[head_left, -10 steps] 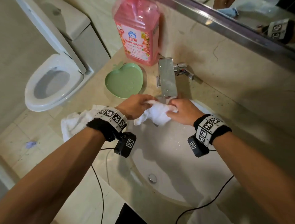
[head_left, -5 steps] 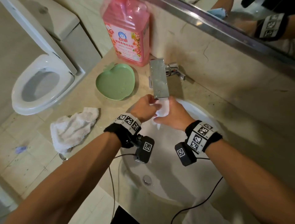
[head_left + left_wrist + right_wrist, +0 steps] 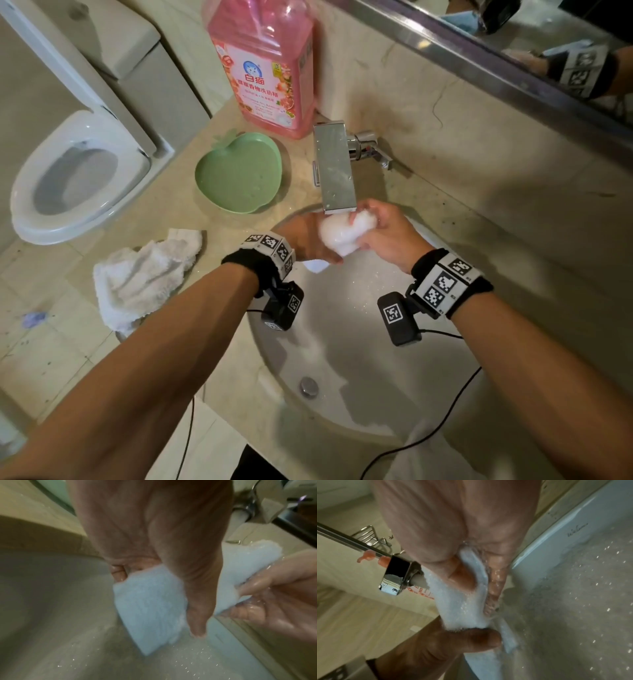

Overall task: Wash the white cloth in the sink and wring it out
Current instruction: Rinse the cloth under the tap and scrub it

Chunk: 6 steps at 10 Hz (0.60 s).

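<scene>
From the head view, both hands hold the white cloth over the back part of the sink, right under the end of the silver tap. The left hand has its fingers curled round the left part of the cloth. The right hand has its fingers curled round the right part. The cloth is bunched up into a lump. Its long side runs across from one hand to the other, and a small corner hangs down below the left hand. On the counter to the left lies a second, fluffy white towel. Behind it sits a green apple-shaped dish, and a big pink soap bottle stands by the wall. A white toilet is on the far left.

From the left wrist view, the left hand grips the cloth with its thumb laid over the front. A flat flap of the cloth points down toward the wet sink. The other end goes up and to the right, into the wet fingers of the right hand.

From the right wrist view, the right hand pinches the cloth between its thumb and its wet fingers. The cloth runs down from this hand to the left hand, which holds the low end. The tap is just behind the cloth. Small drops shine on the sink.
</scene>
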Each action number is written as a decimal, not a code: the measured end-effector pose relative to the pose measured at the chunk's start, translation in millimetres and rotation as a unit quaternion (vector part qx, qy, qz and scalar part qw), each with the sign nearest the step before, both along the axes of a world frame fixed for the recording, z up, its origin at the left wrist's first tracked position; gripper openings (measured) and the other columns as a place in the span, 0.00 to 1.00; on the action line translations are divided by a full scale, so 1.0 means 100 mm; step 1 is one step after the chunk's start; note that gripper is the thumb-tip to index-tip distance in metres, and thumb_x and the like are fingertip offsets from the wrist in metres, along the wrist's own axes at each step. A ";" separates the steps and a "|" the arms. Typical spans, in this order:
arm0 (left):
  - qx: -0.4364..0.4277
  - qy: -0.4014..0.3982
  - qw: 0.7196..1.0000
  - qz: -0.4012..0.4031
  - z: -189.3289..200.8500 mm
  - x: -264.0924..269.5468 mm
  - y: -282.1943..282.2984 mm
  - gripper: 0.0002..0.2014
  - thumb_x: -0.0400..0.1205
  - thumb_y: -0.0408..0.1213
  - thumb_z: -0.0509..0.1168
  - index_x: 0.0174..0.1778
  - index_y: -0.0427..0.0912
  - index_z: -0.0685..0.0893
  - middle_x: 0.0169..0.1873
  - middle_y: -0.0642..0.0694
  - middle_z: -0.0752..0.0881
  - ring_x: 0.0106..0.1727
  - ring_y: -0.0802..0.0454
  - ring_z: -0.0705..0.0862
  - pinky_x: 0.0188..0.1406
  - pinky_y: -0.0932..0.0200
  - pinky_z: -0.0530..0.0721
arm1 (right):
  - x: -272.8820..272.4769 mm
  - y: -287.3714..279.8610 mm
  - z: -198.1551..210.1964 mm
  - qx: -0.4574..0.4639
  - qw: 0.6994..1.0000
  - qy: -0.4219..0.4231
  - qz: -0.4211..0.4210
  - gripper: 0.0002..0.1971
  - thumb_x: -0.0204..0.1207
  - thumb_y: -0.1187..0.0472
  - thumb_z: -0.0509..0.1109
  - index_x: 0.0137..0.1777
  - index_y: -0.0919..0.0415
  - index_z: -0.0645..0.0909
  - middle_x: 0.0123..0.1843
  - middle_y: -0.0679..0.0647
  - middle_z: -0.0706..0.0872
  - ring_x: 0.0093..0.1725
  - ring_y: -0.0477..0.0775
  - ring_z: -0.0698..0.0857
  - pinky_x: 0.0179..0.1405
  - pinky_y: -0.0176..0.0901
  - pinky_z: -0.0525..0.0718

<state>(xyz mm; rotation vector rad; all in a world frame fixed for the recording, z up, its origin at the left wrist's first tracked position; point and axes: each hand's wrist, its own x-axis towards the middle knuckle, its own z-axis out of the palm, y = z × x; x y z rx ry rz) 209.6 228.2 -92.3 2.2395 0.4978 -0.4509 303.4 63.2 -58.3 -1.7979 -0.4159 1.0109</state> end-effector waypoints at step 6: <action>0.224 0.040 0.971 -0.070 0.02 0.22 -0.18 0.15 0.82 0.43 0.63 0.62 0.42 0.83 0.56 0.42 0.87 0.55 0.41 0.86 0.53 0.52 0.84 | 0.00 0.25 -0.21 -0.218 0.861 -0.381 0.255 0.12 0.73 0.51 0.76 0.53 0.54 0.87 0.46 0.51 0.90 0.43 0.54 0.85 0.42 0.39 0.78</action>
